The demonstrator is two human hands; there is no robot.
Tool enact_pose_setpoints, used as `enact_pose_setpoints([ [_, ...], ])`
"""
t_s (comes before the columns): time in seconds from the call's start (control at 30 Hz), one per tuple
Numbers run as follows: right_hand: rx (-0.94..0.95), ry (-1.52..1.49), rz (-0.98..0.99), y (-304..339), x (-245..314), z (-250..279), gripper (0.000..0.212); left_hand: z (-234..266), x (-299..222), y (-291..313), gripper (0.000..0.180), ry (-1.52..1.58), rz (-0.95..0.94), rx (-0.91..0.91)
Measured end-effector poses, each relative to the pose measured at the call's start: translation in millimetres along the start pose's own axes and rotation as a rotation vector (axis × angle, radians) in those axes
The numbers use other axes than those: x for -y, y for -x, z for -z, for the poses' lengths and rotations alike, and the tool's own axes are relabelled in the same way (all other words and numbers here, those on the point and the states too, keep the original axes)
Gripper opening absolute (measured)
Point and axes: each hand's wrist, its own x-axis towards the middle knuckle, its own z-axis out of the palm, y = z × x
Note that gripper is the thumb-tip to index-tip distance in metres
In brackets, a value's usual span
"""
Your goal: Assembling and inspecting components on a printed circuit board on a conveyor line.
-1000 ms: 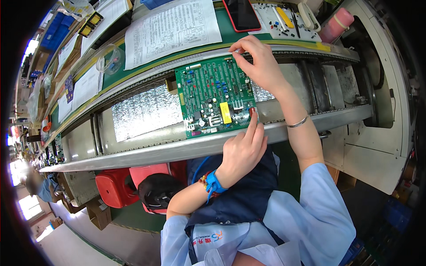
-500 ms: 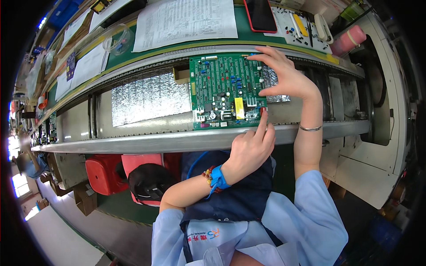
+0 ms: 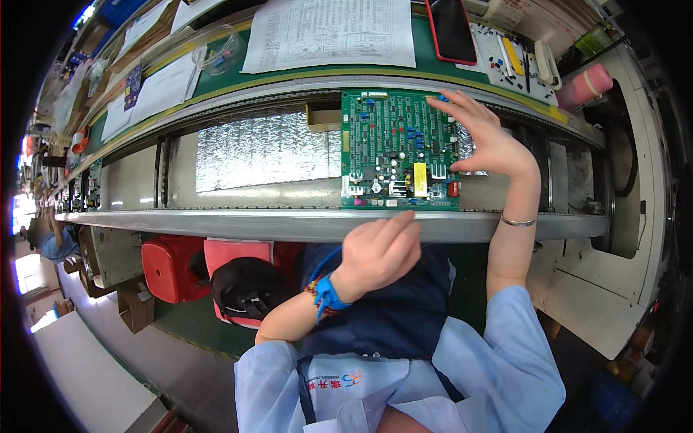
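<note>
A green circuit board [image 3: 372, 155], crowded with small parts, lies across the two rails of a conveyor. It carries a yellow block-shaped part [image 3: 420, 180] and a red part [image 3: 453, 189] at its near right corner. My right hand [image 3: 491, 141] spreads over the board's right side, its fingertips at the far right corner and thumb at the right edge. Just off the near edge, above the front rail, is my left hand [image 3: 382, 249], with a blue strap on its wrist. Its fingers are curled together, and whatever may be inside them is hidden.
Silver foil sheeting [image 3: 267, 153] and a small cardboard box [image 3: 323, 117] lie left of the board, between the rails. Beyond the far rail are printed sheets [image 3: 328, 36], a red-edged phone [image 3: 452, 32], a clear round tub [image 3: 218, 54] and a white tray of small parts [image 3: 498, 54].
My left hand has drawn back from the red part toward me, and its extended finger has curled in. My right hand keeps its place at the board. The whole view has shifted slightly.
</note>
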Motion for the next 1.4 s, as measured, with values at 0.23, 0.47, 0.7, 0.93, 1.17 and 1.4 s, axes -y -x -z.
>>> enact_pose_setpoints([
  [0.23, -0.403, -0.174, 0.013, -8.7, -5.2, 4.0, 0.061, 31.4, 36.9, 15.8, 0.031, -0.185, 0.253, -0.097],
  [0.47, -0.432, -0.416, -0.166, -11.5, -23.5, 0.6, 0.029, 33.8, 48.2, 6.7, 0.039, -0.11, 0.36, 0.093],
  [0.7, -0.301, -0.399, -0.251, -5.8, -32.4, 0.2, 0.019, 31.6, 50.0, 2.3, 0.04, -0.118, 0.379, 0.181],
  [0.93, -0.231, -0.181, -0.41, -1.7, -35.0, 0.0, 0.024, 32.1, 49.3, -4.4, 0.037, -0.133, 0.365, 0.208],
  [1.17, -0.054, -0.139, -0.359, -5.1, -36.3, -4.3, 0.027, 40.2, 55.0, -30.6, 0.031, -0.16, 0.286, 0.107],
  [1.4, -0.034, -0.131, -0.388, -7.3, -33.2, -5.6, 0.028, 48.4, 74.0, -56.2, 0.023, -0.148, 0.23, -0.022],
])
